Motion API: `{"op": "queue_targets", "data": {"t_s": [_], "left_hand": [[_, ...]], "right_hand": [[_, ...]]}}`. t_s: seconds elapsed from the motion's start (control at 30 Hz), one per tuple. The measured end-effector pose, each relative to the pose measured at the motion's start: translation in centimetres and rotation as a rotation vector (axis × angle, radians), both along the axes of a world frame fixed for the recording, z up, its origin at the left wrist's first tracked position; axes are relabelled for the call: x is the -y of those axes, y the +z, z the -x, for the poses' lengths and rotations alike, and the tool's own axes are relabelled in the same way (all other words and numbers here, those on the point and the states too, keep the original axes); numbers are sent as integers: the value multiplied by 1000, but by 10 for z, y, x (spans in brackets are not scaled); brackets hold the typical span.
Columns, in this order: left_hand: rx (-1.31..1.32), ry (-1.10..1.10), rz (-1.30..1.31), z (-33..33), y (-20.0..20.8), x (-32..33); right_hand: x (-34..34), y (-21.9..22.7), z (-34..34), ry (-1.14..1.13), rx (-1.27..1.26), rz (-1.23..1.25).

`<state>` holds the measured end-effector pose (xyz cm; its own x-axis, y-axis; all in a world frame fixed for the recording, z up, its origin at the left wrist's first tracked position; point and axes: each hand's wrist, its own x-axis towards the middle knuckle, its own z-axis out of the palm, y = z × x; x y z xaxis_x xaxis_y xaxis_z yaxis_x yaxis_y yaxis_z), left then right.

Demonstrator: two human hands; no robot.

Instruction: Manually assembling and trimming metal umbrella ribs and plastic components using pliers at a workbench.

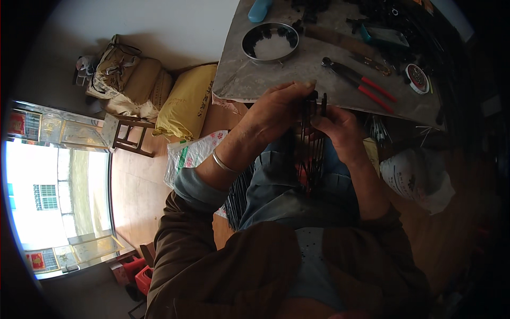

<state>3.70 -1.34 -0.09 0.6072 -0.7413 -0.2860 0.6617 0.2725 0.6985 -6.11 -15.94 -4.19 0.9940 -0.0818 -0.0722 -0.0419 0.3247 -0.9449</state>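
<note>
Over my lap, a bundle of thin black rods [310,154] hangs down between my knees, its dark upper ends level with the table edge. My left hand [279,111] has its fingers closed around the top of the bundle. From the other side my right hand [342,132] pinches rods of the same bundle, its thumb against them. What joins the rods at the top is too dark to make out. Just beyond my hands lie red-handled pincers [361,85] on the grey table [234,80].
On the table are a metal bowl [245,48] with white grains, a blue bottle [259,9], a teal tray [372,35], a round tin [417,78] and dark parts. Yellow sacks [186,106] and a wooden stool [133,135] stand left. More black rods [239,196] lie beside my left leg.
</note>
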Motion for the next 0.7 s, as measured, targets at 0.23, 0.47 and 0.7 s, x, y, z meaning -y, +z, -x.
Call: {"op": "queue_targets", "data": {"t_s": [0.23,0.47,0.7], "left_hand": [[18,-60,46,-7,-12,-3],[-8,-19,-10,-3,-5,0],[-30,13,-44,-8,-15,1]], "right_hand": [[-1,-3,-2,-10,-16,-9],[1,-7,-5,-29,-26,15],[-3,-5,-7,-41,-74,7]]}}
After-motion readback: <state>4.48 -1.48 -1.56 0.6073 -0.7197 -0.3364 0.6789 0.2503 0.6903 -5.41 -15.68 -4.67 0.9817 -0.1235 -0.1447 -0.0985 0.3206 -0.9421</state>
